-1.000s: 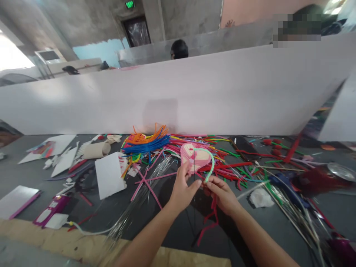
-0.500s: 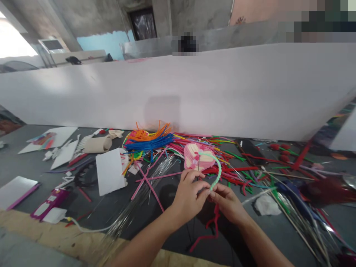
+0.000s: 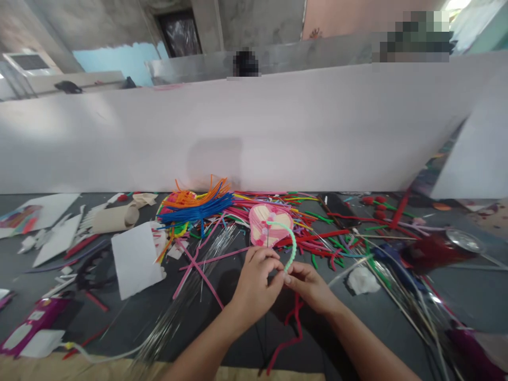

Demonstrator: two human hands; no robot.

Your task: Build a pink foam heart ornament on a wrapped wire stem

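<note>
In the head view, a mint-green twisted pipe cleaner [image 3: 294, 243] arches up and over to the left from between my fingertips. My left hand [image 3: 256, 283] pinches near its lower end, fingers curled. Right beside it, my right hand [image 3: 311, 286] has thumb and fingers closed on the same end, the fingertips of both hands almost touching. A thin dark wire [image 3: 267, 236] rises from behind my left fingers to the tip of the arch. Below my hands hangs a bent red pipe cleaner [image 3: 297, 330]; where its top is held is hidden. Just beyond my hands lies a pink and cream heart-shaped piece [image 3: 257, 219].
Blue pipe cleaners [image 3: 198, 209] and orange ones [image 3: 216, 188] lie bundled at the back. Thin metal wires [image 3: 170, 301] spread to the left, near a white card [image 3: 133, 259]. A red can [image 3: 432, 251] lies right. A white panel [image 3: 317, 127] bounds the table's back.
The view has turned slightly right, so the table's things appear farther left and the red can shows more fully. My hands keep nearly the same pinch on the green pipe cleaner.
</note>
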